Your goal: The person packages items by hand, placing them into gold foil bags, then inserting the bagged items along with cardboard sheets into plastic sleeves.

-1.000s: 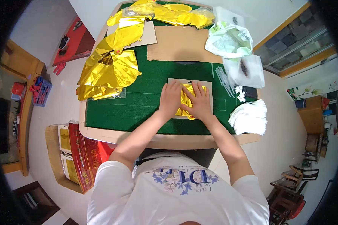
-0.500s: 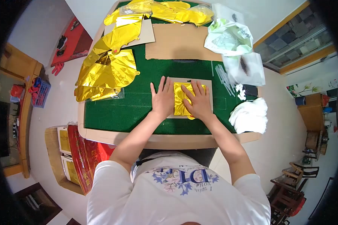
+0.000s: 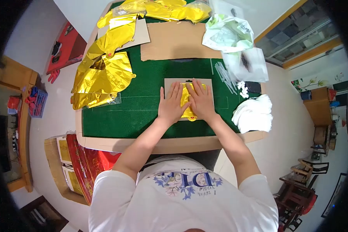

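Both my hands lie flat on a folded gold foil balloon [image 3: 188, 113], which rests on a greyish card [image 3: 207, 82] with a small dark slot at its top. My left hand [image 3: 171, 105], its fingers stretched out, covers the left part of the foil and card. Close beside it, my right hand [image 3: 202, 102] is spread over the right part. The thumbs nearly meet over the gold foil. Beneath the card is a green table mat [image 3: 139, 96]. A small red and yellow tab sticks out below the foil.
Loose gold foil balloons [image 3: 104, 75] pile up on the left, with more [image 3: 170, 11] at the back. Cardboard [image 3: 174, 40] lies behind my hands. On the right are a plastic bag [image 3: 228, 34], clear strips [image 3: 225, 77], a black box [image 3: 253, 87] and white cloth [image 3: 253, 114].
My left hand has moved from the card's left edge onto the foil, nearer my right hand. My right hand has straightened its fingers over the foil. The whole view has shifted slightly.
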A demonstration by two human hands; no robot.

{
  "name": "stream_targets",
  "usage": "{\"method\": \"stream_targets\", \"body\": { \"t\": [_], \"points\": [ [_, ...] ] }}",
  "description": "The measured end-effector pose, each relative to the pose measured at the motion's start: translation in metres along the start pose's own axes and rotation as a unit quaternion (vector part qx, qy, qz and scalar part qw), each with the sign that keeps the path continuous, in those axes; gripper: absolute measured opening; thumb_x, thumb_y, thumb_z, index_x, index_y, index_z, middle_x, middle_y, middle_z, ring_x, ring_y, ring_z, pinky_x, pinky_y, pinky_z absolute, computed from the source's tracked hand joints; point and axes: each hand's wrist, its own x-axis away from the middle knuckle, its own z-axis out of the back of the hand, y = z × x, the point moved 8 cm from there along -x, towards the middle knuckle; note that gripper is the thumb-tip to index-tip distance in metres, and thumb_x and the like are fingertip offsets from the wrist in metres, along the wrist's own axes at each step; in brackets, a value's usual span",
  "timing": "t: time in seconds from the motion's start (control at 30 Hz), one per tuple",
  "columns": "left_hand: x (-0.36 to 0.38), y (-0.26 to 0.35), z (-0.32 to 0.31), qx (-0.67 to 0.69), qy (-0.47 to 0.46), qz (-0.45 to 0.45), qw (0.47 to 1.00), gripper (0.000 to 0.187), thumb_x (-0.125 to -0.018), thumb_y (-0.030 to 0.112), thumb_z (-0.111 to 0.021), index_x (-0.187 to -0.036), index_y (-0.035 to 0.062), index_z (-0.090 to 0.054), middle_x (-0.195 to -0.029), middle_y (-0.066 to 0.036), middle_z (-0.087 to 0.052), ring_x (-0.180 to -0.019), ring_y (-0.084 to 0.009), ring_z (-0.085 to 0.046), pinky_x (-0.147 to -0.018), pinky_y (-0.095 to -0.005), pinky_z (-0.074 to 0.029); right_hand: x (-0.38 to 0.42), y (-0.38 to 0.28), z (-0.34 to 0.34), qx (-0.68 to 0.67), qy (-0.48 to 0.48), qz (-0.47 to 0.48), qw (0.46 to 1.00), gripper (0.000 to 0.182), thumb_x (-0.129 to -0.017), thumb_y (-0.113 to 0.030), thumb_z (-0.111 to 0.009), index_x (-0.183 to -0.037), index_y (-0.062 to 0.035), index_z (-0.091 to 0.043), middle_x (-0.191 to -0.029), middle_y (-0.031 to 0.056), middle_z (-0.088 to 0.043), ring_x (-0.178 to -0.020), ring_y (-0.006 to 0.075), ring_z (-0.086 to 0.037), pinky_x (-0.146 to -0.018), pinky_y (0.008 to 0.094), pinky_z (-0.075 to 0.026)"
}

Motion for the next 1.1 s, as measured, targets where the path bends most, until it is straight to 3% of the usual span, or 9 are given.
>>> {"method": "stream_targets", "body": {
  "t": [0.13, 0.43, 0.53, 0.6, 0.63, 0.8, 0.9, 0.97, 1.1],
  "points": [
    [0.000, 0.001, 0.000, -0.005, 0.001, 0.000, 1.000, 0.071, -0.096, 0.050, -0.040, -0.147, 0.0027, -0.029, -0.155, -0.011, -0.026, -0.145, -0.0210, -0.019, -0.114, -0.0565, -0.011, 0.001, 0.025, 0.004, 0.057, 0.025, -0.031, 0.998, 0.050, -0.098, -0.027, -0.040, -0.146, -0.0139, -0.036, -0.152, 0.0088, -0.032, -0.142, 0.0268, -0.027, -0.112, 0.0582, -0.018],
    [-0.003, 0.002, 0.003, -0.026, 0.032, 0.006, 0.999, 0.066, -0.096, 0.046, -0.041, -0.145, 0.0032, -0.034, -0.153, -0.010, -0.030, -0.144, -0.0201, -0.022, -0.114, -0.0586, -0.010, -0.002, 0.037, 0.008, 0.050, 0.015, -0.078, 0.996, 0.050, -0.100, -0.028, -0.036, -0.148, -0.0177, -0.031, -0.154, 0.0055, -0.029, -0.143, 0.0246, -0.023, -0.113, 0.0566, -0.015],
    [-0.010, 0.006, 0.010, -0.085, -0.005, -0.010, 0.996, 0.066, -0.095, 0.043, -0.044, -0.146, 0.0026, -0.032, -0.154, -0.011, -0.027, -0.144, -0.0219, -0.021, -0.115, -0.0548, -0.012, -0.001, 0.039, 0.006, 0.051, 0.019, -0.079, 0.995, 0.050, -0.099, -0.028, -0.037, -0.148, -0.0177, -0.031, -0.154, 0.0055, -0.029, -0.143, 0.0245, -0.023, -0.113, 0.0571, -0.015],
    [-0.012, 0.020, 0.012, 0.014, 0.004, -0.144, 0.989, 0.064, -0.095, 0.040, -0.045, -0.145, 0.0025, -0.032, -0.154, -0.012, -0.027, -0.144, -0.0246, -0.023, -0.116, -0.0513, -0.016, -0.001, 0.038, 0.009, 0.041, 0.030, -0.080, 0.996, 0.049, -0.099, -0.030, -0.038, -0.147, -0.0178, -0.035, -0.153, 0.0055, -0.031, -0.143, 0.0246, -0.025, -0.112, 0.0590, -0.016],
    [-0.012, 0.021, 0.012, 0.020, 0.001, -0.166, 0.986, 0.062, -0.096, 0.037, -0.045, -0.145, 0.0021, -0.032, -0.153, -0.013, -0.028, -0.143, -0.0260, -0.024, -0.116, -0.0473, -0.019, -0.001, 0.038, 0.009, 0.051, 0.034, -0.076, 0.995, 0.049, -0.099, -0.030, -0.039, -0.146, -0.0176, -0.035, -0.153, 0.0055, -0.031, -0.143, 0.0244, -0.025, -0.112, 0.0589, -0.016],
    [-0.011, 0.017, -0.001, 0.020, -0.041, -0.162, 0.986, 0.061, -0.097, 0.038, -0.043, -0.145, 0.0017, -0.033, -0.152, -0.014, -0.031, -0.143, -0.0270, -0.024, -0.116, -0.0453, -0.019, 0.002, 0.038, 0.012, 0.038, 0.035, -0.075, 0.996, 0.050, -0.098, -0.027, -0.041, -0.146, -0.0157, -0.035, -0.152, 0.0087, -0.032, -0.142, 0.0259, -0.025, -0.113, 0.0567, -0.016],
    [-0.013, 0.017, 0.001, 0.015, -0.033, -0.163, 0.986, 0.061, -0.097, 0.039, -0.042, -0.144, 0.0015, -0.033, -0.151, -0.014, -0.032, -0.142, -0.0272, -0.026, -0.116, -0.0444, -0.019, 0.007, 0.047, 0.020, -0.058, 0.077, -0.078, 0.992, 0.047, -0.095, -0.019, -0.045, -0.141, -0.0117, -0.042, -0.147, 0.0128, -0.039, -0.138, 0.0298, -0.032, -0.112, 0.0504, -0.023],
    [-0.013, 0.017, 0.001, 0.021, -0.031, -0.161, 0.986, 0.060, -0.097, 0.039, -0.042, -0.144, 0.0015, -0.034, -0.151, -0.014, -0.032, -0.142, -0.0272, -0.026, -0.116, -0.0445, -0.019, 0.031, 0.053, 0.040, -0.201, 0.204, -0.083, 0.954, 0.037, -0.091, -0.013, -0.052, -0.128, -0.0091, -0.055, -0.132, 0.0155, -0.052, -0.124, 0.0345, -0.047, -0.106, 0.0488, -0.033],
    [-0.014, 0.016, 0.002, 0.038, -0.028, -0.161, 0.986, 0.059, -0.097, 0.037, -0.043, -0.144, 0.0016, -0.034, -0.151, -0.014, -0.033, -0.142, -0.0275, -0.026, -0.116, -0.0453, -0.020, 0.084, 0.038, 0.067, -0.227, 0.206, -0.128, 0.943, 0.031, -0.085, -0.004, -0.055, -0.115, -0.0064, -0.063, -0.113, 0.0146, -0.059, -0.108, 0.0335, -0.054, -0.095, 0.0469, -0.039]
  ]
}}
